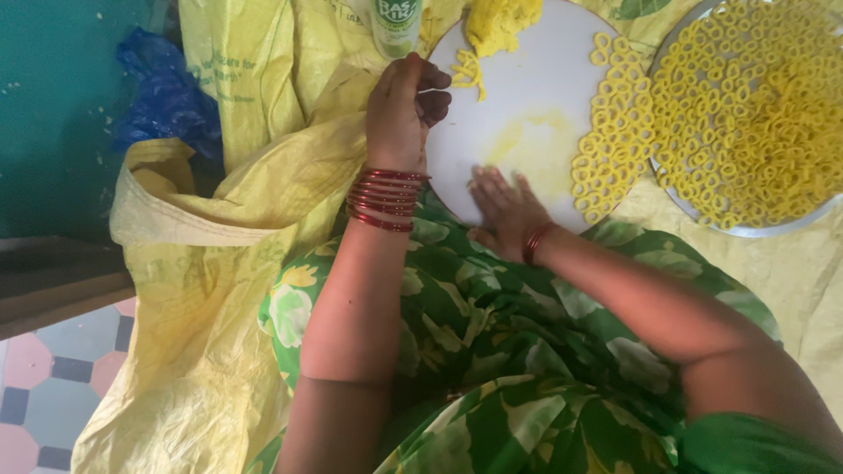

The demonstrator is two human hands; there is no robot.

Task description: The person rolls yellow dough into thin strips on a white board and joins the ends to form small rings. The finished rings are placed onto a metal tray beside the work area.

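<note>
Head view: left hand (406, 110) curled shut at the edge of the round white board (527, 96), apparently pinching yellow dough strands (470, 70) just to its right. Right hand (507, 211) flat and open on the board's near rim; small yellow dough rings (610, 145) farther right.

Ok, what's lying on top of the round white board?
On the round white board: a yellow dough lump, short dough strands, many small yellow dough rings and the flat right hand. Whatever the palm covers is hidden.
</note>
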